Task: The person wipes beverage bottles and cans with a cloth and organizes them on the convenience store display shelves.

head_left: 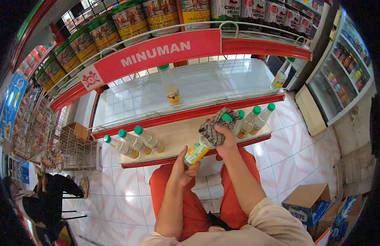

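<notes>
Tilted in front of the lower shelf is a clear bottle (pixel 197 152) with a yellow-green label. My left hand (pixel 184 167) is wrapped round its lower end. A dark checked cloth (pixel 213 130) lies over its upper part, pressed there by my right hand (pixel 225 141). A green cap (pixel 226 117) shows at the cloth's far side. On the lower shelf (pixel 177 141), several green-capped bottles (pixel 143 140) stand left of my hands and several more (pixel 260 119) to the right. The shelf above holds one bottle (pixel 171 87) near its middle and another (pixel 281 75) at its right end.
A red sign (pixel 157 55) fronts the top shelf of cans and pouches. A glass-door fridge (pixel 341 69) stands right, with cardboard boxes (pixel 307 201) on the floor below. Wire racks (pixel 73 149) are left; a seated person (pixel 46 197) is at lower left.
</notes>
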The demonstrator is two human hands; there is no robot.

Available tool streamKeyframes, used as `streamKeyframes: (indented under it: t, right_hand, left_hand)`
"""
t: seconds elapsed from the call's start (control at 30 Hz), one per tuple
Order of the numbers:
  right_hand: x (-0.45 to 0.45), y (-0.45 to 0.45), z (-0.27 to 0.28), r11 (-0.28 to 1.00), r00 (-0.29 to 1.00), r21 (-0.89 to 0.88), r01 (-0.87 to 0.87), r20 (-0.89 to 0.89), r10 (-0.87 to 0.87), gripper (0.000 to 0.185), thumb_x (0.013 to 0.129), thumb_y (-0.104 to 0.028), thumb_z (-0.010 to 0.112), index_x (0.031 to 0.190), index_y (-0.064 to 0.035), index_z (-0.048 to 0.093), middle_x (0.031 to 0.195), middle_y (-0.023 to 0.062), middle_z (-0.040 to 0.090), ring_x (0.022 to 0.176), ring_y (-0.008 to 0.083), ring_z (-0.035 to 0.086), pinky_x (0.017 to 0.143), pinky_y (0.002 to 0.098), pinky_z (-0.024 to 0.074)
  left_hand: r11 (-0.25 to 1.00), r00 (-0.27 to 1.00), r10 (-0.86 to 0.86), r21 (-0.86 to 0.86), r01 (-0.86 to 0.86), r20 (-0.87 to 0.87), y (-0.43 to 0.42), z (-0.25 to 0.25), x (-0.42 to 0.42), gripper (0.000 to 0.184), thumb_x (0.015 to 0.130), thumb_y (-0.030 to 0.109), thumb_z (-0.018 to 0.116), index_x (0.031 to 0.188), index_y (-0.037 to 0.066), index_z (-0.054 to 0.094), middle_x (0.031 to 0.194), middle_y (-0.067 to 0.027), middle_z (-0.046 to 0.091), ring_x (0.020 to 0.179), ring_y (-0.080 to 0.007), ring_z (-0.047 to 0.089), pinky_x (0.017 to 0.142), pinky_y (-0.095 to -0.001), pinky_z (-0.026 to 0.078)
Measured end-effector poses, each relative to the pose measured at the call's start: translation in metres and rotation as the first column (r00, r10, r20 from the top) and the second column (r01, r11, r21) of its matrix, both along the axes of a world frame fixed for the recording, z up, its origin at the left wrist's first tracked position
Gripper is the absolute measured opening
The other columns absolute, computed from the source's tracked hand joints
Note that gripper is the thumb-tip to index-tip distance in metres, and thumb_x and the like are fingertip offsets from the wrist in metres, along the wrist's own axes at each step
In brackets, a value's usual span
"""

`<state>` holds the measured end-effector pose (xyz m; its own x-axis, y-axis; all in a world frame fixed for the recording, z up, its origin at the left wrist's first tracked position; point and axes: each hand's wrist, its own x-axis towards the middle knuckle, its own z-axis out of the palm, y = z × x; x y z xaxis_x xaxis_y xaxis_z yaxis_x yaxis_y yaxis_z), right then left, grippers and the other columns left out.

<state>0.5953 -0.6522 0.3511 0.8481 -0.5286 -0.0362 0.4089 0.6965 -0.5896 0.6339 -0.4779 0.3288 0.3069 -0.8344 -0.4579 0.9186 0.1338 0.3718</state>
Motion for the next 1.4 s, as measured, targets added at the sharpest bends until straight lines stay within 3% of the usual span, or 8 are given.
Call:
streamKeyframes:
  t: [0.23, 0.57, 0.67, 0.77, 0.9, 1.13, 1.2, 1.4]
  right_hand:
    - [0.003, 0.031, -0.014, 0.99, 0.976, 0.125, 0.072, -0.212, -0.044, 0.031, 0.075, -0.006, 0.065, 0.104, -0.0052, 0.055, 0.096, 0.0066, 0.062, 0.089, 0.0202, 0.061, 0.078, 0.0357, 0.0509]
    - [0.0, 0.045, -0.005, 0.983, 0.921, -0.016, -0.183, -0.353, 0.166, 0.028, 0.073, -0.003, 0.068, 0.098, -0.0058, 0.056, 0.092, 0.0044, 0.064, 0.079, 0.0147, 0.061, 0.071, 0.027, 0.0492]
    - [-0.003, 0.034, -0.005, 0.864, 0.878, -0.309, -0.397, -0.403, 0.26, 0.034, 0.071, -0.004, 0.07, 0.101, -0.0041, 0.055, 0.09, 0.0063, 0.064, 0.079, 0.0168, 0.063, 0.074, 0.0286, 0.0499]
    - [-0.011, 0.029, 0.002, 0.663, 0.691, -0.251, -0.705, -0.454, 0.562, 0.039, 0.066, -0.004, 0.071, 0.102, -0.0013, 0.057, 0.092, 0.0082, 0.064, 0.082, 0.0183, 0.063, 0.075, 0.0317, 0.0502]
    - [-0.022, 0.047, -0.008, 0.526, 0.518, 0.086, -0.846, -0.104, 0.849, 0.041, 0.069, -0.013, 0.064, 0.106, 0.0033, 0.055, 0.092, 0.0172, 0.063, 0.086, 0.0298, 0.064, 0.081, 0.0402, 0.0509]
    - [-0.022, 0.041, -0.003, 0.453, 0.443, -0.046, -0.89, -0.315, 0.839, 0.052, 0.072, -0.018, 0.069, 0.115, 0.002, 0.048, 0.099, 0.0166, 0.063, 0.091, 0.0276, 0.063, 0.082, 0.0368, 0.0504]
    - [-0.021, 0.039, 0.001, 0.348, 0.666, -0.568, -0.746, -0.609, 0.432, 0.072, 0.063, -0.03, 0.075, 0.119, 0.0011, 0.044, 0.098, 0.0175, 0.062, 0.085, 0.0272, 0.063, 0.076, 0.0362, 0.0493]
    - [-0.016, 0.048, -0.004, -0.077, 0.653, -0.649, -0.757, -0.754, -0.07, 0.078, 0.056, -0.03, 0.077, 0.12, -0.0044, 0.041, 0.096, 0.0181, 0.061, 0.092, 0.0339, 0.06, 0.079, 0.0441, 0.0476]
  left_hand:
    - [0.736, 0.604, 0.453, 0.107, -0.669, 0.655, -0.02, -0.022, -0.015, 0.04, 0.095, 0.042, 0.036, 0.095, 0.003, 0.047, 0.065, -0.0077, 0.053, 0.053, -0.0149, 0.049, 0.048, -0.0271, 0.038]
    - [0.591, 0.049, -0.611, 0.497, -0.636, 0.79, -0.013, 0.02, -0.016, 0.036, 0.088, 0.028, 0.051, 0.11, 0.001, 0.043, 0.09, -0.0233, 0.06, 0.088, -0.0389, 0.058, 0.071, -0.0419, 0.044]
    - [0.644, -0.083, -0.345, 0.172, -0.746, 0.935, 0.009, 0.008, 0.011, 0.041, 0.091, 0.032, 0.048, 0.115, -0.001, 0.045, 0.109, -0.0231, 0.057, 0.106, -0.0332, 0.053, 0.083, -0.0396, 0.042]
    - [0.853, 0.429, 0.29, -0.028, -0.522, 0.855, 0.015, 0.003, 0.029, 0.05, 0.093, 0.037, 0.043, 0.126, 0.0, 0.042, 0.127, -0.0197, 0.048, 0.118, -0.0275, 0.045, 0.097, -0.0378, 0.034]
    - [0.93, 0.803, 0.337, -0.307, -0.202, 0.492, 0.023, 0.019, 0.023, 0.064, 0.09, 0.045, 0.046, 0.132, -0.001, 0.037, 0.136, -0.0173, 0.04, 0.124, -0.0251, 0.04, 0.104, -0.0365, 0.029]
    - [0.839, 0.626, 0.503, -0.163, -0.519, 0.597, 0.026, 0.01, 0.023, 0.054, 0.084, 0.039, 0.06, 0.121, 0.001, 0.048, 0.123, -0.0132, 0.05, 0.115, -0.0226, 0.045, 0.095, -0.0365, 0.038]
    - [0.753, 0.579, 0.609, -0.165, -0.637, 0.541, 0.022, 0.004, 0.028, 0.045, 0.084, 0.031, 0.062, 0.116, 0.001, 0.051, 0.113, -0.0091, 0.054, 0.104, -0.0197, 0.05, 0.089, -0.0358, 0.041]
    - [0.664, 0.465, 0.547, -0.023, -0.747, 0.696, 0.017, 0.003, 0.027, 0.034, 0.082, 0.01, 0.064, 0.112, 0.002, 0.051, 0.102, -0.0051, 0.056, 0.091, -0.0149, 0.054, 0.084, -0.0288, 0.042]
